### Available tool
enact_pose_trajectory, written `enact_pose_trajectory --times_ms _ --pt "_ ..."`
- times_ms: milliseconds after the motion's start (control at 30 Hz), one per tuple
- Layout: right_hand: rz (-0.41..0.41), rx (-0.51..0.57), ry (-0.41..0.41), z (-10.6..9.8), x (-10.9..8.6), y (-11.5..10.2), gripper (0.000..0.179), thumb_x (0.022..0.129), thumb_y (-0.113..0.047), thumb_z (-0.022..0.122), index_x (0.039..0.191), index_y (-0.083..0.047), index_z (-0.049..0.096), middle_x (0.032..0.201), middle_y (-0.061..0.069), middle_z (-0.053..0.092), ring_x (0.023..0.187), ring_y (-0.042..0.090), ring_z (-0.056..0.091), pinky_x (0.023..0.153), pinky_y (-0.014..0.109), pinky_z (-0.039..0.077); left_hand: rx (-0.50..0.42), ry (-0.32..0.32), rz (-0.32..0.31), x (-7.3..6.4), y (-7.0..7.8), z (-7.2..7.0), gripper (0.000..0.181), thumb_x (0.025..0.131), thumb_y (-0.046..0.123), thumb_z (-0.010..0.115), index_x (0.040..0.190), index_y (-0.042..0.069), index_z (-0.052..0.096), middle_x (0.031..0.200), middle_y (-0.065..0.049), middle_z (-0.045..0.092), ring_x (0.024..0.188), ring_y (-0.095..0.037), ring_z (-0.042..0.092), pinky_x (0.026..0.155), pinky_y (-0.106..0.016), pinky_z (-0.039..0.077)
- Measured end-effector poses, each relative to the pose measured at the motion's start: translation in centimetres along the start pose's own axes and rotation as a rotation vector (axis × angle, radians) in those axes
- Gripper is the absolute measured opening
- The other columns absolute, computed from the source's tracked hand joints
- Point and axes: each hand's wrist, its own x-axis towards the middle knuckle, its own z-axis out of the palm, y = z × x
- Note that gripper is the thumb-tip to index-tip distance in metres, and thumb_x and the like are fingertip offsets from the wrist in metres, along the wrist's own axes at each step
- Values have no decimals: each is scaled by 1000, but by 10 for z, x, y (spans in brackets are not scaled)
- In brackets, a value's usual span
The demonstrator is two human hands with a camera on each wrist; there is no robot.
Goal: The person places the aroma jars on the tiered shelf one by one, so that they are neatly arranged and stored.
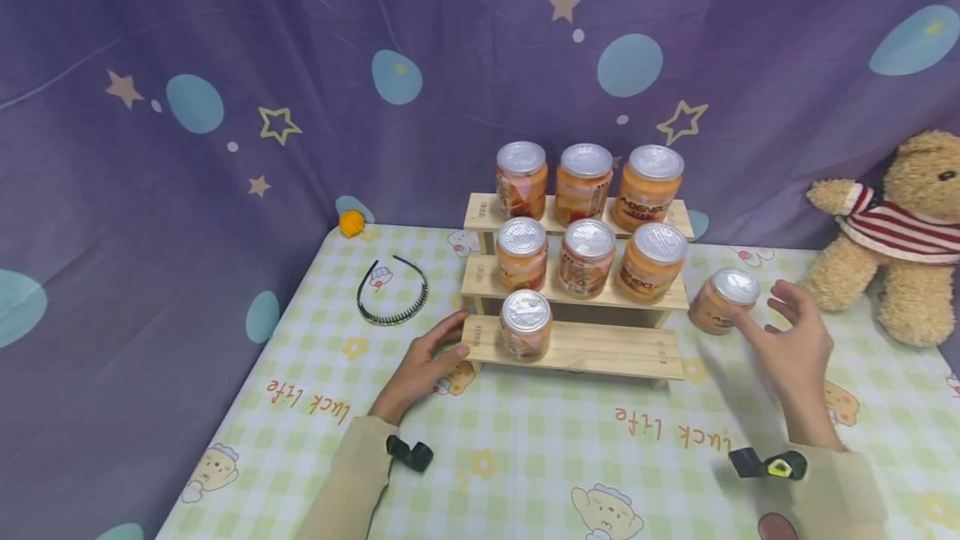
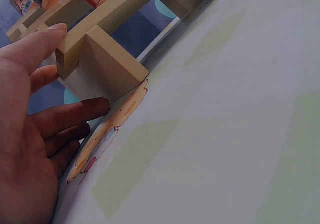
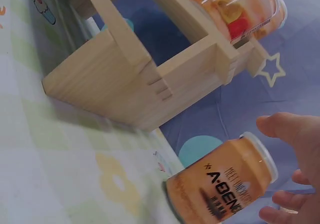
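My left hand (image 1: pixel 423 365) rests at the left end of the lowest step of a three-step wooden rack (image 1: pixel 600 352). In the left wrist view the thumb touches the plank's corner, and the lower fingers extend loosely beside the leg. To the right of the rack, a jar of orange fruit (image 1: pixel 723 300) with a silver lid stands on the cloth. My right hand (image 1: pixel 795 344) is beside this jar, fingers spread. The right wrist view shows a gap between those fingers and the lid. One similar jar (image 1: pixel 527 325) stands on the lowest step, towards its left.
Three jars (image 1: pixel 585 186) line the top step and three more (image 1: pixel 587 261) the middle one. A black headband (image 1: pixel 393 315) and a small orange object (image 1: pixel 350 223) lie left. At right sits a teddy bear (image 1: pixel 900 232). A purple curtain (image 1: pixel 480 40) hangs behind the checked tablecloth (image 1: pixel 525 457).
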Motion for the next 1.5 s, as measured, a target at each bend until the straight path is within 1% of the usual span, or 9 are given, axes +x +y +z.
enact_pose_trajectory --times_ms 67,267,433,600,733,867,1000,1333,1500 --pt "25 4 -21 4 3 2 71 82 -25 83 143 -12 50 139 5 56 122 6 58 77 3 40 0 -1 -4 0 0 0 59 98 23 64 153 17 42 139 -16 62 132 -32 57 116 -44 36" --pt "48 27 -48 12 7 7 70 84 -24 80 145 -12 47 142 7 54 125 11 58 76 2 40 0 -4 1 0 -1 -1 59 99 23 64 153 17 42 139 -16 62 132 -32 57 112 -26 39" --pt "63 29 -57 18 10 9 70 84 -26 81 144 -11 49 144 10 55 125 14 58 75 0 42 -1 -4 10 0 -1 -1 59 99 22 64 153 16 42 138 -16 63 131 -32 57 111 -24 39" --pt "76 -1 -84 21 12 10 70 85 -31 79 145 -11 48 148 15 54 131 26 55 78 3 41 1 -3 5 0 -1 -1 58 99 23 64 153 17 43 138 -16 63 132 -33 57 112 -26 39" --pt "84 -13 -86 23 15 10 71 86 -33 77 147 -11 47 149 14 53 134 32 53 97 20 47 0 0 -17 0 -2 -1 58 99 24 64 152 19 43 138 -15 63 132 -30 57 113 -29 38" --pt "83 -3 -81 26 17 11 72 87 -36 77 147 -10 47 150 16 53 136 35 52 112 43 41 -8 -1 -31 1 -3 0 58 98 24 64 152 20 44 137 -13 64 132 -28 57 113 -29 38" --pt "90 1 -55 27 18 12 72 84 -36 79 145 -10 50 146 16 56 132 32 54 109 38 42 -9 -2 -40 1 -3 0 57 99 25 64 152 22 44 138 -12 64 132 -26 57 111 -26 39" --pt "140 45 8 26 19 14 67 78 -34 86 137 -16 60 138 13 63 109 0 59 97 18 45 0 -9 6 1 -4 0 58 99 23 63 153 17 43 138 -15 63 130 -26 59 108 -22 40" --pt "158 45 8 23 16 14 68 77 -34 87 137 -17 61 139 12 63 104 -5 57 101 22 46 -9 -7 -7 1 -4 0 57 99 24 63 152 20 43 138 -13 63 131 -27 57 108 -19 39"
